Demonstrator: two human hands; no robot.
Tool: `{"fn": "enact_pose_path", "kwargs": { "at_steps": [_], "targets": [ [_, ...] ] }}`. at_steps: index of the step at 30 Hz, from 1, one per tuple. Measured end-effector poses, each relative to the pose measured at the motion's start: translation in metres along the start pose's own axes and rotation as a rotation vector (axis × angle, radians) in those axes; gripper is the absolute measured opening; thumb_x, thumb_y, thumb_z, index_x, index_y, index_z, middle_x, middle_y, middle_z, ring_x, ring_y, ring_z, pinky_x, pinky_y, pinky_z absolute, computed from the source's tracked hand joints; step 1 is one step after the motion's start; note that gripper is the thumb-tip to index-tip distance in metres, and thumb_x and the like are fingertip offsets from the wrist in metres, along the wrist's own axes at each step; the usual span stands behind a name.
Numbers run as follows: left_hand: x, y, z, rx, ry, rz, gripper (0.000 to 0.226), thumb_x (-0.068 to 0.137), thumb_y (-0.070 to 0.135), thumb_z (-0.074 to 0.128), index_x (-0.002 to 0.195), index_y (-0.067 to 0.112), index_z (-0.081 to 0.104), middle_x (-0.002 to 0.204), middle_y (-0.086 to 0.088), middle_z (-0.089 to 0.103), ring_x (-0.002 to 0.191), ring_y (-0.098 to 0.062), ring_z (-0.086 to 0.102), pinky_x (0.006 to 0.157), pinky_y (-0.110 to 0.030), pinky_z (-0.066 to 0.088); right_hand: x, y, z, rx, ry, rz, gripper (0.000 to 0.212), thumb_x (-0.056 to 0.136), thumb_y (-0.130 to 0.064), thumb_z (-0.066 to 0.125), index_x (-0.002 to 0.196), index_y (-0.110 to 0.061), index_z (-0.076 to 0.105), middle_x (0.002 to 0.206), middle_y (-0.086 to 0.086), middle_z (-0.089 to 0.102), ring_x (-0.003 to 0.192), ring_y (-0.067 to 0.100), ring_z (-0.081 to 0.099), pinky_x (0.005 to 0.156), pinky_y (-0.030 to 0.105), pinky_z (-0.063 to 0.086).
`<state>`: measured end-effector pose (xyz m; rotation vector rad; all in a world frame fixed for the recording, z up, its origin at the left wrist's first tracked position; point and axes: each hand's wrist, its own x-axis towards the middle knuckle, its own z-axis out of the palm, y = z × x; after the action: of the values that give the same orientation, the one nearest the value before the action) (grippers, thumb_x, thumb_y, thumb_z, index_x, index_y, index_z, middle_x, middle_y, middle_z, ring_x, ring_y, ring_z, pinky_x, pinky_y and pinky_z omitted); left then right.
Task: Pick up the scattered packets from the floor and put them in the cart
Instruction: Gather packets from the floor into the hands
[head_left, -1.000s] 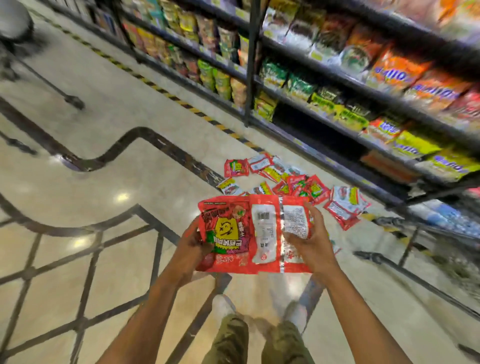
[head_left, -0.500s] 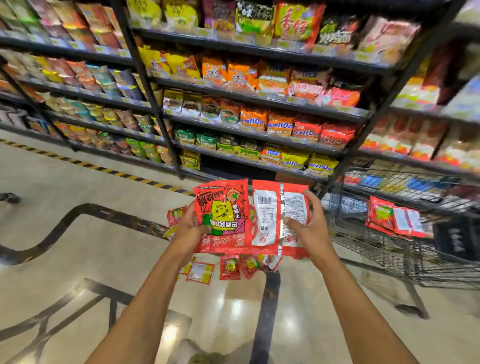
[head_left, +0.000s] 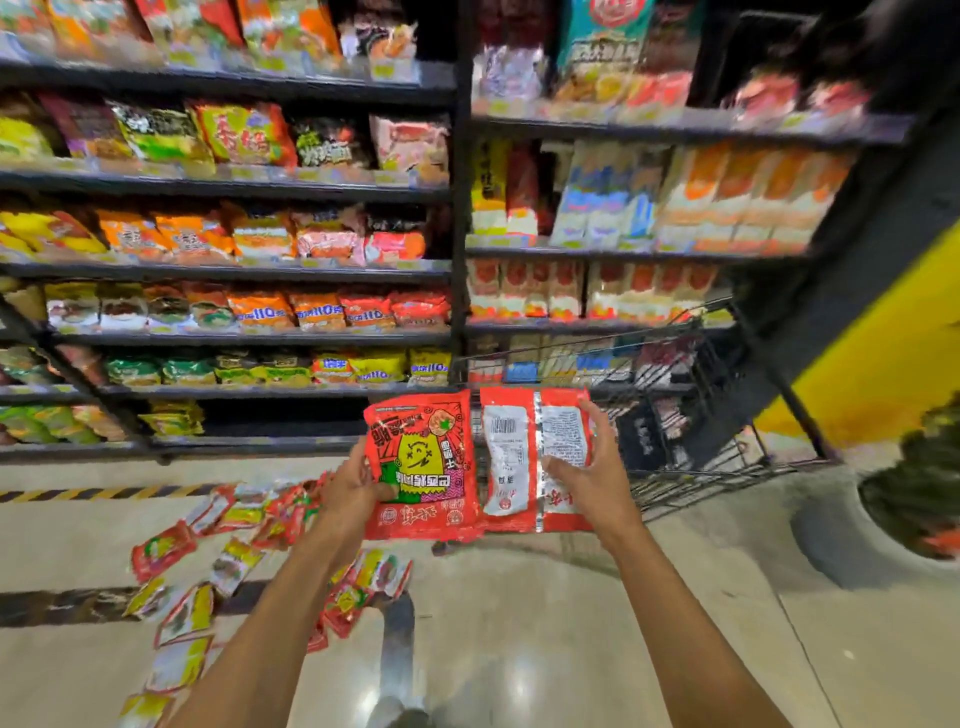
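Fingers (head_left: 600, 431) of left hand (head_left: 350, 491) and right hand (head_left: 589, 480) clasp red packets (head_left: 426, 457) between them.

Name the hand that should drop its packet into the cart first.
Right. The right hand holds its back-facing packet just in front of the wire cart, which stands on that side. The left hand, gripping the yellow-faced packet, is farther from the cart, toward the packets on the floor.
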<state>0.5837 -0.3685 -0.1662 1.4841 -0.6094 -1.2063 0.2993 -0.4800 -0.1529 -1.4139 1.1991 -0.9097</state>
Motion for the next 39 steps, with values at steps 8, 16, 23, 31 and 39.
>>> {"fn": "enact_pose_path", "kwargs": {
  "at_steps": [8,16,23,31,39],
  "targets": [
    [0.109,0.008,0.117,0.041,-0.171,0.006,0.079,0.083,-0.028,0.057,0.133,0.033,0.06,0.123,-0.009,0.074,0.107,-0.037,0.073,0.081,-0.063,0.061,0.069,0.026,-0.099,-0.029,0.123,0.069,0.081,0.087,-0.003,0.08,0.14,-0.053,0.044,0.143,-0.003,0.06,0.13,0.021,0.061,0.108,0.056,0.052],
    [0.269,-0.003,0.209,0.016,-0.2,-0.111,0.083,0.082,-0.03,0.054,0.14,0.03,0.056,0.123,-0.008,0.075,0.113,-0.038,0.071,0.087,-0.064,0.059,0.229,0.069,-0.146,-0.075,0.13,0.145,0.082,0.086,-0.003,0.079,0.145,-0.046,0.041,0.14,-0.005,0.061,0.125,0.015,0.064,0.103,0.051,0.056],
    [0.385,-0.027,0.265,0.045,-0.13,-0.248,0.083,0.079,-0.03,0.054,0.13,0.035,0.06,0.111,0.0,0.079,0.098,-0.027,0.077,0.078,-0.05,0.064,0.355,0.144,-0.166,-0.096,0.098,0.197,0.082,0.087,0.007,0.076,0.148,-0.036,0.042,0.14,-0.006,0.062,0.125,0.015,0.064,0.099,0.029,0.056],
    [0.484,-0.121,0.305,0.085,-0.016,-0.374,0.07,0.081,-0.03,0.054,0.126,0.022,0.061,0.102,-0.003,0.079,0.084,-0.021,0.076,0.056,-0.03,0.061,0.444,0.278,-0.169,-0.08,0.075,0.338,0.079,0.085,0.016,0.072,0.147,-0.024,0.044,0.134,-0.006,0.062,0.103,-0.008,0.065,0.077,0.01,0.053],
    [0.56,-0.239,0.322,0.146,-0.053,-0.425,0.075,0.084,-0.028,0.052,0.124,0.035,0.062,0.118,-0.01,0.076,0.112,-0.042,0.069,0.094,-0.066,0.054,0.503,0.422,-0.164,-0.065,0.033,0.439,0.082,0.084,0.017,0.073,0.149,-0.023,0.042,0.125,-0.012,0.065,0.093,-0.017,0.064,0.072,0.009,0.053]
  ]
}}
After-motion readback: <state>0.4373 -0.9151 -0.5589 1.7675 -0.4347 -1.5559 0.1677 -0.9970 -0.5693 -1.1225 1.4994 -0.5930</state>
